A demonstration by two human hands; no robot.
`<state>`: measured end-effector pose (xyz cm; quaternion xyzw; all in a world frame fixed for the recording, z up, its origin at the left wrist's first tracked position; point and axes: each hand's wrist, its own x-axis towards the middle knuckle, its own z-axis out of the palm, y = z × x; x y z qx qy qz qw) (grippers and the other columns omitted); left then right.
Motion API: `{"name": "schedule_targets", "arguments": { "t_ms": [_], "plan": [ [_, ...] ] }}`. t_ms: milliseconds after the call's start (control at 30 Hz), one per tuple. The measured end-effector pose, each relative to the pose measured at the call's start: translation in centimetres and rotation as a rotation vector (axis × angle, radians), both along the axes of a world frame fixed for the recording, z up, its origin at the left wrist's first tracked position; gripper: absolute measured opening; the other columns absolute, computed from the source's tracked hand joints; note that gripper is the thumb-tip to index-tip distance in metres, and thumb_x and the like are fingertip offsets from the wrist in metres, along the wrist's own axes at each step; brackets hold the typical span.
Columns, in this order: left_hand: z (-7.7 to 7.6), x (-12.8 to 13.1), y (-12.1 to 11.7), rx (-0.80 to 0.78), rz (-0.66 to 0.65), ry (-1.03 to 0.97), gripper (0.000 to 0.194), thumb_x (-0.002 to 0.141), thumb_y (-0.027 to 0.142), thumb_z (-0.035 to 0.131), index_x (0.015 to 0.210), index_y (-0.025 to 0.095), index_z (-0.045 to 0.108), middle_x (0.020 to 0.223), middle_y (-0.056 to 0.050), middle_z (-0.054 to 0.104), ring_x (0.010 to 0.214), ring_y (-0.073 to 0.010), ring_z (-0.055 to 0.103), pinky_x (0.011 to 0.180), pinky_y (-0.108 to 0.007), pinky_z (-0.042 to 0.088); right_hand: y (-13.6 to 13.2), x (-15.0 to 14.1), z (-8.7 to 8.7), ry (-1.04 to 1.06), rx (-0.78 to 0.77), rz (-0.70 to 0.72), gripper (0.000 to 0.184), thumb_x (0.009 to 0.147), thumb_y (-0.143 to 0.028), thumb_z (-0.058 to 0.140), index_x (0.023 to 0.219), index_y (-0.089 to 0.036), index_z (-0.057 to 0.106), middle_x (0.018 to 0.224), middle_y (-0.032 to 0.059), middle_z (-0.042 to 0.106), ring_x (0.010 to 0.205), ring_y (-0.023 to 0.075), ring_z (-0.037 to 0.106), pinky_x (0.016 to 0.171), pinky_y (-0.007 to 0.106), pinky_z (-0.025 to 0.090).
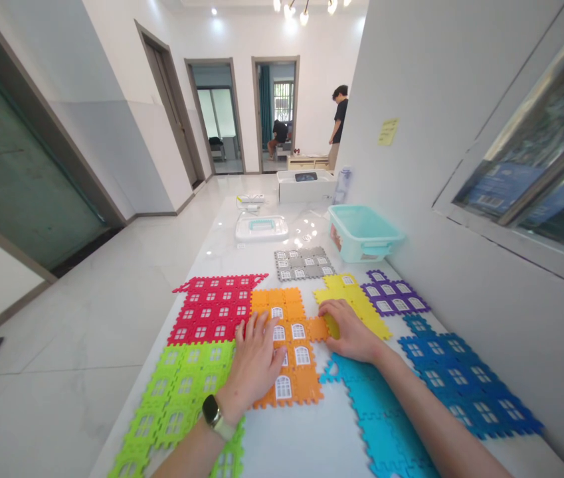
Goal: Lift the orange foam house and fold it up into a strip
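Note:
My left hand (pixel 254 362) lies flat with fingers spread on a sheet of joined orange window tiles (pixel 291 382), a watch on its wrist. My right hand (pixel 349 330) rests with curled fingers on the seam between the orange tiles and a group of yellow tiles (pixel 356 299), pressing there. Red tiles (pixel 214 309) lie to the left of the orange ones. Lime green tiles (pixel 177 392) lie under my left forearm. Cyan tiles (pixel 376 405) lie under my right forearm.
Blue tiles (pixel 461 382) and purple tiles (pixel 394 295) lie by the wall, grey tiles (pixel 304 262) further back. A teal bin (pixel 361 229), a clear lidded box (pixel 260 228) and a white box (pixel 306 186) stand beyond on the white table (pixel 306 425). A person stands in a far doorway (pixel 337 126).

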<state>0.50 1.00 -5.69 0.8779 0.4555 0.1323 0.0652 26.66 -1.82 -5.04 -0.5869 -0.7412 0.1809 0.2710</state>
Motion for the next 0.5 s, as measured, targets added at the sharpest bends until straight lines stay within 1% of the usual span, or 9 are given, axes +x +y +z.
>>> {"name": "schedule_targets", "arguments": {
  "t_ms": [167, 367, 500],
  "plan": [
    [-0.08, 0.01, 0.03, -0.03, 0.009, -0.006, 0.05, 0.092, 0.031, 0.047, 0.141, 0.023, 0.041, 0.148, -0.01, 0.041, 0.137, -0.0328, 0.031, 0.111, -0.056, 0.026, -0.13, -0.43, 0.57, -0.079, -0.001, -0.025, 0.036, 0.061, -0.014, 0.06, 0.096, -0.019, 0.054, 0.099, 0.0069, 0.057, 0.093, 0.0252, 0.052, 0.085, 0.039, 0.042],
    [-0.3, -0.07, 0.21, -0.049, 0.013, -0.038, 0.053, 0.091, 0.031, 0.048, 0.143, 0.025, 0.039, 0.148, -0.009, 0.041, 0.137, -0.0323, 0.032, 0.111, -0.056, 0.026, 0.0, -0.53, 0.53, -0.128, -0.025, -0.039, 0.034, 0.064, -0.016, 0.06, 0.097, -0.018, 0.055, 0.098, 0.0075, 0.057, 0.091, 0.0247, 0.054, 0.083, 0.037, 0.042],
    [-0.14, -0.03, 0.19, -0.041, 0.016, -0.047, 0.052, 0.091, 0.031, 0.05, 0.141, 0.023, 0.041, 0.146, -0.01, 0.043, 0.136, -0.0329, 0.033, 0.111, -0.055, 0.027, 0.1, -0.78, 0.67, -0.175, -0.06, -0.032, 0.035, 0.064, -0.017, 0.059, 0.099, -0.017, 0.054, 0.098, 0.0084, 0.057, 0.092, 0.0248, 0.055, 0.083, 0.036, 0.043]
  ]
}}
